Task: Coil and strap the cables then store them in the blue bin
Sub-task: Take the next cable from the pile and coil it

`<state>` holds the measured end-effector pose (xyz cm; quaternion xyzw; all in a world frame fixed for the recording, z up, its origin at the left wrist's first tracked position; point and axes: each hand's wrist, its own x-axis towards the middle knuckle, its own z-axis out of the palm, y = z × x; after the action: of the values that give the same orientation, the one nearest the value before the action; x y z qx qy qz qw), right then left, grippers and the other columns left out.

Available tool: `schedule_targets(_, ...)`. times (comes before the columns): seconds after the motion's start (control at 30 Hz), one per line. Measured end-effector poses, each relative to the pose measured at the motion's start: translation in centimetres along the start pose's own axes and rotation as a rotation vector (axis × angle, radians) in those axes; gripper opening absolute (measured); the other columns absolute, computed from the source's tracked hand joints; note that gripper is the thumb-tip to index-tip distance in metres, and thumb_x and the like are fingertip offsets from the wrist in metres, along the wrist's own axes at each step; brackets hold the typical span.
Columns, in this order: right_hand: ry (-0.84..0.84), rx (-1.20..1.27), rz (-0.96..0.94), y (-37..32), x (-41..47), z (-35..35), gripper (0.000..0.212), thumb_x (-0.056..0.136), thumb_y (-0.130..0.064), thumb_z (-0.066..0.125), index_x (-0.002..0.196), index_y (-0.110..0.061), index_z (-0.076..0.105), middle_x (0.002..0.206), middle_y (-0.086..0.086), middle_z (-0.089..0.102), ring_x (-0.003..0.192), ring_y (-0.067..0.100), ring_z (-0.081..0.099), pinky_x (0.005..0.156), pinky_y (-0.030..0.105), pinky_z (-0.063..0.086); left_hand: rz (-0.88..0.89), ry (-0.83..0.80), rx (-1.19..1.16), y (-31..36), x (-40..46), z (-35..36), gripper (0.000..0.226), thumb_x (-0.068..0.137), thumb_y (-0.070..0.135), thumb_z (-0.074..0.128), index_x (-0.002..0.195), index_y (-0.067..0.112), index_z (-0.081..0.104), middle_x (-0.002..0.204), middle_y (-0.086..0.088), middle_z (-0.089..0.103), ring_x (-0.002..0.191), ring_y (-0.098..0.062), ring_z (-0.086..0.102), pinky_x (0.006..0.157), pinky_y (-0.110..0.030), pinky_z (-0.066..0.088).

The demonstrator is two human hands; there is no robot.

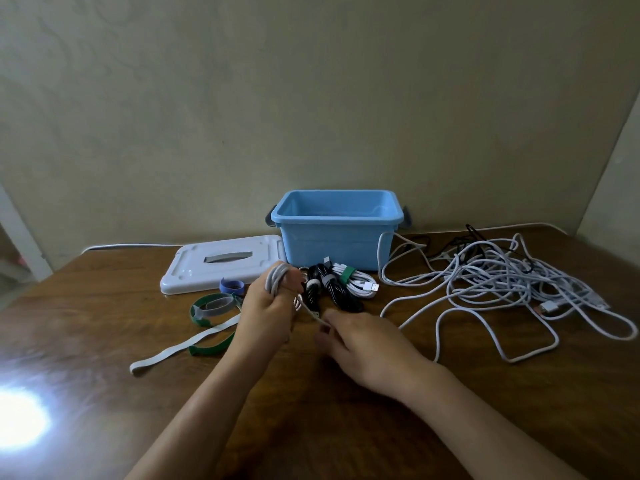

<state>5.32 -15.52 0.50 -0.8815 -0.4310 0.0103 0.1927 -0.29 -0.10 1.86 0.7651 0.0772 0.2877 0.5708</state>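
My left hand (pixel 268 311) holds a grey cable coil (pixel 276 281) wound round its fingers, just left of the table's middle. My right hand (pixel 360 341) pinches the loose end of that same cable (pixel 311 312) close beside the left hand. Behind the hands lie strapped bundles: black cables (pixel 332 289) and a white cable with a green strap (pixel 356 280). The blue bin (pixel 337 233) stands open at the back of the table; its inside is mostly hidden. A tangle of loose white cables (pixel 502 282) spreads over the right side.
The bin's white lid (pixel 221 265) lies flat to the left of the bin. Loose straps lie left of my left hand: a blue one (pixel 231 285), a green and grey loop (pixel 211 306), a grey strip (pixel 180 348). Glare marks the brown table (pixel 104 410) at the near left.
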Motion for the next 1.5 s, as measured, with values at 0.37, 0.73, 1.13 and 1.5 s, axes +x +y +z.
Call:
schedule_targets(0.37, -0.024, -0.134, -0.034, -0.6, 0.2, -0.5, 0.036, 0.104, -0.052, 0.043, 0.111, -0.030, 0.071, 0.101, -0.003, 0.071, 0.094, 0.020, 0.064, 0.084, 0.037, 0.049, 0.064, 0.058, -0.073, 0.6, 0.1, -0.4, 0.032, 0.105, 0.035, 0.042, 0.081, 0.014, 0.047, 0.057, 0.006, 0.052, 0.056, -0.015, 0.055, 0.053, -0.031, 0.050)
schedule_targets(0.73, 0.098, -0.128, -0.120, 1.0, -0.2, -2.1, 0.019, 0.101, -0.048, 0.053, 0.107, -0.034, 0.064, 0.100, -0.012, 0.062, 0.089, 0.008, 0.053, 0.083, 0.031, 0.039, 0.097, 0.097, 0.157, -0.3, 1.2, -2.6, 0.030, 0.103, 0.038, 0.042, 0.081, 0.018, 0.046, 0.068, -0.002, 0.049, 0.060, -0.017, 0.044, 0.056, -0.038, 0.041)
schedule_targets(1.13, 0.604, -0.060, -0.367, 1.1, -0.7, -3.5, 0.023, 0.090, -0.046, 0.069, 0.090, -0.024, 0.077, 0.083, -0.012, 0.070, 0.074, 0.003, 0.063, 0.071, 0.010, 0.037, 0.066, -0.181, 0.467, -0.6, 0.4, -1.2, 0.053, 0.082, 0.077, 0.045, 0.090, 0.025, 0.047, 0.079, 0.006, 0.059, 0.070, -0.007, 0.056, 0.058, -0.023, 0.042)
schedule_targets(1.5, 0.738, -0.046, -0.251, 1.5, -0.5, -2.8, 0.031, 0.088, -0.052, 0.071, 0.077, -0.023, 0.071, 0.070, -0.012, 0.064, 0.061, 0.001, 0.052, 0.058, 0.009, 0.030, 0.144, -0.393, 0.557, -0.6, -0.1, 0.0, 0.026, 0.090, 0.036, 0.071, 0.101, 0.026, 0.050, 0.093, 0.006, 0.062, 0.081, -0.012, 0.061, 0.075, -0.042, 0.056)
